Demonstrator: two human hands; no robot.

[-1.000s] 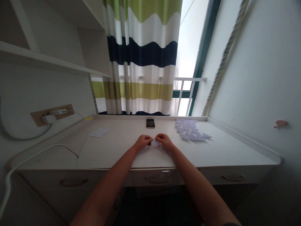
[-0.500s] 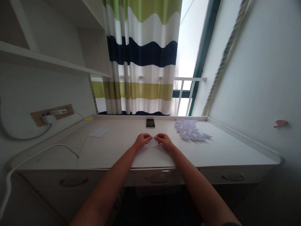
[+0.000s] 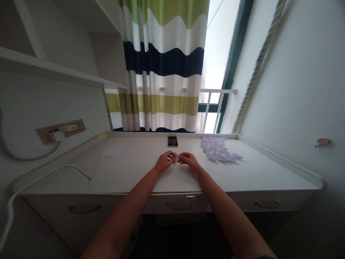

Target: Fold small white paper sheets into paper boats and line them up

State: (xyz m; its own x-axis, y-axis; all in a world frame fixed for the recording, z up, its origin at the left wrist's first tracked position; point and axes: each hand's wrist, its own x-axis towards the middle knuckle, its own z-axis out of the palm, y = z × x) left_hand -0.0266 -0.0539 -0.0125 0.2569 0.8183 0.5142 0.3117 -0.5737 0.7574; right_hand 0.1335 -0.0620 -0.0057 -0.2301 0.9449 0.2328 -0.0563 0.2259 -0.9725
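Observation:
A small piece of white paper (image 3: 175, 158), which looks folded, is held up between my two hands just above the desk. My left hand (image 3: 164, 161) pinches its left side with thumb and fingers. At the paper's right edge, my right hand (image 3: 189, 161) has its fingertips closed together, seemingly gripping that edge. Right of my hands lies a spread of many folded white paper pieces (image 3: 218, 149), pointed and overlapping in rows. A dark phone (image 3: 173, 141) lies flat just beyond my hands.
On the left of the white desk (image 3: 121, 176) are a flat stack of white paper (image 3: 113, 151) and a loose white cable (image 3: 67, 166). Plugs (image 3: 57, 136) sit in a wall socket. A raised rim edges the desk; a striped curtain (image 3: 161, 86) hangs behind.
The paper between my hands has gone from lying low and wide to being turned upright and narrower. My left hand has turned slightly, while my right hand stays nearly in place.

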